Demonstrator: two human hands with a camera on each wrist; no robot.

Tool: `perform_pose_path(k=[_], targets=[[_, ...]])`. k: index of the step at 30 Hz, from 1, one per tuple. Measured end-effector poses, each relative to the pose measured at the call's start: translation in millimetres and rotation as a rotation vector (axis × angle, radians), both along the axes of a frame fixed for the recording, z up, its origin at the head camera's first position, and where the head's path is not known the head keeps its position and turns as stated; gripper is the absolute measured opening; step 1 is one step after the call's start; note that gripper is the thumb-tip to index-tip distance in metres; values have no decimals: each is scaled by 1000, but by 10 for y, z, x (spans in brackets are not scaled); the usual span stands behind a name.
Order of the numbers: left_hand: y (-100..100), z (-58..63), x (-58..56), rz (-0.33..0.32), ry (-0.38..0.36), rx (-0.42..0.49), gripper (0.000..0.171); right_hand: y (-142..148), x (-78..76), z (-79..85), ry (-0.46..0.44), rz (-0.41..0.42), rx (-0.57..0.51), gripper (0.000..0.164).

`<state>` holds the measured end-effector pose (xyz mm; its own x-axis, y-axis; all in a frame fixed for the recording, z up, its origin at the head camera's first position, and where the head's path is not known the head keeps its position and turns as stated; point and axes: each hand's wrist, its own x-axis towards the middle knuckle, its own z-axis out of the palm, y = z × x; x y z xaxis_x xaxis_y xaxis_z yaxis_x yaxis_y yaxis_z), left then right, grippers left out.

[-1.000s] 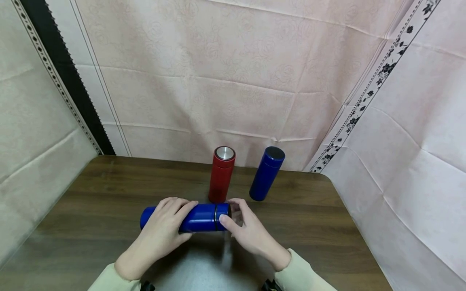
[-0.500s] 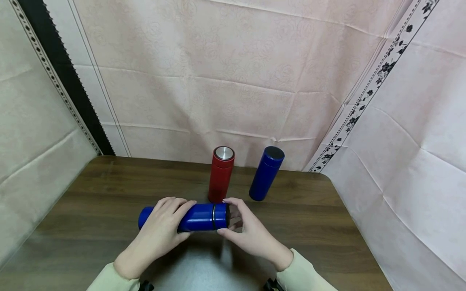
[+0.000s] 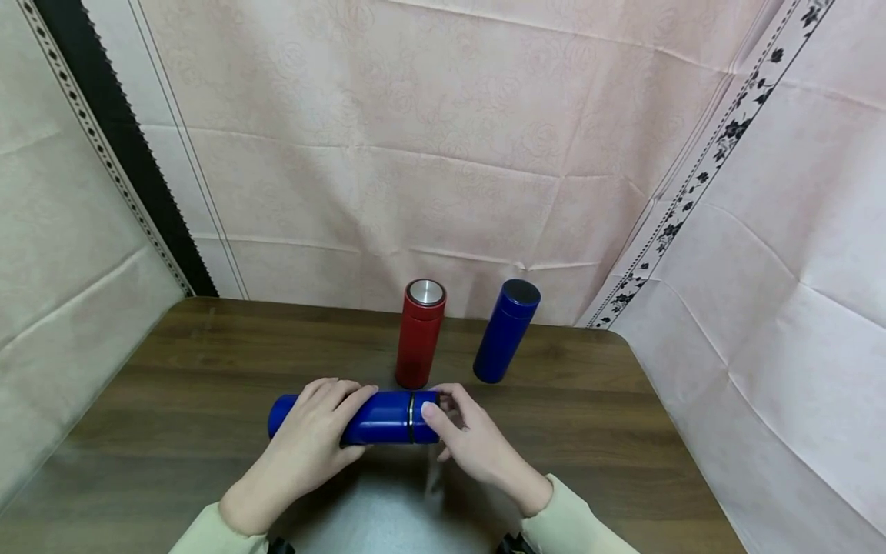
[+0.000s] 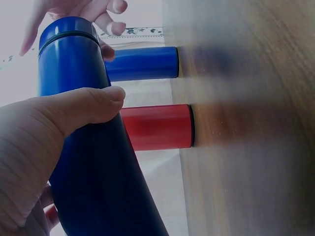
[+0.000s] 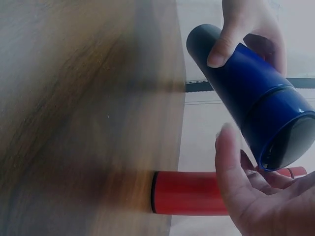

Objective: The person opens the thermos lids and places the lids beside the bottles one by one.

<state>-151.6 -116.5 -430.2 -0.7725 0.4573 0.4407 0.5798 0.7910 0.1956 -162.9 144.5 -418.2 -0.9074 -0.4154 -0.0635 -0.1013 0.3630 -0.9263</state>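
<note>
My left hand (image 3: 311, 438) grips the body of a blue thermos (image 3: 377, 419), held sideways above the table with its cap to the right. The left wrist view shows the thumb lying across the blue thermos (image 4: 93, 162). My right hand (image 3: 477, 442) is at the cap end. In the right wrist view, its thumb stands apart from the cap (image 5: 273, 128), and its partly bent fingers are spread by the cap's rim. Whether any fingertip touches the cap, I cannot tell. Behind stand a red thermos (image 3: 419, 338) with a silver-topped lid and a second blue thermos (image 3: 505, 335) with a dark top.
The wooden table (image 3: 208, 362) has rounded back corners. Pale patterned cloth (image 3: 429, 154) hangs behind it and along both sides. The red thermos stands close behind the held one, and the second blue thermos is to its right.
My right thumb drops from the cap's front to its lower edge, then comes back up in front of the cap end. The held thermos shifts slightly; the left hand keeps its grip.
</note>
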Motion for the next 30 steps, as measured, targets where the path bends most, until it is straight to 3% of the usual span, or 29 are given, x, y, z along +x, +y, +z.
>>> perform_pose_path(k=[6,14,20,24,30], targets=[[-7,-16,-3,-8,9,-6,79,0,2,-16,-4,18,-16,44],[-34,-30,-6,25,-13,-19,79,21,12,-28,165,94,95,68],[-15,-29,1,15,-15,-11,78,10,0,-2,121,57,64,66],[-9,-30,7,2,-2,-20,78,20,-45,22,98,26,148,55],[-17,-42,4,-15,26,-25,78,33,-82,53,117,85,238,57]])
